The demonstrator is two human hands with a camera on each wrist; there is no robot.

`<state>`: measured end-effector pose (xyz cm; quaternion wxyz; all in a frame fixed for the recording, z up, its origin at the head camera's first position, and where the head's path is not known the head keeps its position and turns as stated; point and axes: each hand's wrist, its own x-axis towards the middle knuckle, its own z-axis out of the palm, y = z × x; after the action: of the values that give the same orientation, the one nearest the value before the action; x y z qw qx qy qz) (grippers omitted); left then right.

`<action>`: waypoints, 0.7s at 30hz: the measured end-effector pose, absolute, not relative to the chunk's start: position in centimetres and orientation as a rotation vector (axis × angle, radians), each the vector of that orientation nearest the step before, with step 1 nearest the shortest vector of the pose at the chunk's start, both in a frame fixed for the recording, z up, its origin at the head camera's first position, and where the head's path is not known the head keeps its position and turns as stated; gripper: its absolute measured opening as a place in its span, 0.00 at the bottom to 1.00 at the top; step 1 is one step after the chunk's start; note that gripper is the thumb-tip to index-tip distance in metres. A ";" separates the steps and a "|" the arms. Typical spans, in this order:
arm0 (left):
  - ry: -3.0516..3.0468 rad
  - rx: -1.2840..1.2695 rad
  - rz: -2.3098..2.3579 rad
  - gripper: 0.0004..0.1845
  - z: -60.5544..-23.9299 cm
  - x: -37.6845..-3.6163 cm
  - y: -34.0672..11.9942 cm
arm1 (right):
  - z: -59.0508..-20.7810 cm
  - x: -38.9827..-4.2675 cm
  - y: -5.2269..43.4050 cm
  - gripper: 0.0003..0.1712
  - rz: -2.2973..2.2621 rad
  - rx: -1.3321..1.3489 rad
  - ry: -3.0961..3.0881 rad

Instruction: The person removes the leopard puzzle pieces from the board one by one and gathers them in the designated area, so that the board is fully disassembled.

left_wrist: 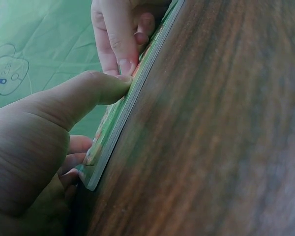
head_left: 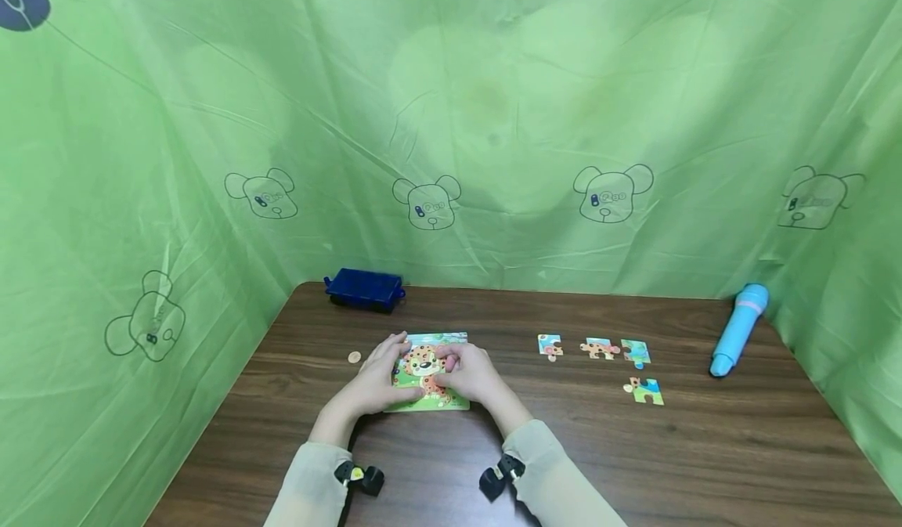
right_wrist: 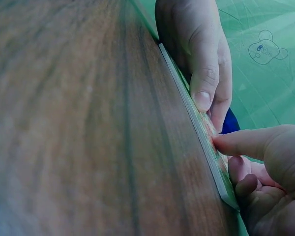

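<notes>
A jigsaw puzzle (head_left: 437,403) with a spotted cartoon animal on a green and blue ground lies flat on the table. My left hand (head_left: 380,378) rests over its left side, fingers along that edge and the thumb (left_wrist: 101,87) pressing on the picture. From the right, my right hand (head_left: 474,372) reaches over the puzzle; its thumb (right_wrist: 241,141) touches the surface and some fingers bend in under the palm. Neither hand shows a piece lifted off the board. The two hands cover part of the picture.
Several loose puzzle pieces (head_left: 551,346) lie to the right on the wooden table (head_left: 564,464). A blue toy wagon (head_left: 365,288) stands at the back left, a light blue microphone-shaped toy (head_left: 738,330) at the right. A small round disc (head_left: 355,357) is left of the puzzle. Green cloth (head_left: 493,120) hangs around.
</notes>
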<state>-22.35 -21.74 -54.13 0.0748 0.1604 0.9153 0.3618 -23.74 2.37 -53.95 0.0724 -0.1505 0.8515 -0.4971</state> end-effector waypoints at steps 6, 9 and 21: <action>2.742 0.491 1.086 0.52 -54.1 -22.4 -21.8 | -53.8 -23.7 2.4 0.23 -1.517 -0.455 2.546; 2.736 0.501 1.077 0.51 -54.1 -22.4 -21.9 | -53.7 -23.6 2.4 0.23 -1.514 -0.464 2.557; 2.701 0.546 1.023 0.52 -54.0 -22.5 -22.1 | -53.6 -23.6 2.5 0.23 -1.527 -0.446 2.542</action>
<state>-22.50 -22.07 -54.02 0.1007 0.1848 0.9142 0.3464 -23.63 2.50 -53.64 0.0711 -0.1484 0.8455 -0.5080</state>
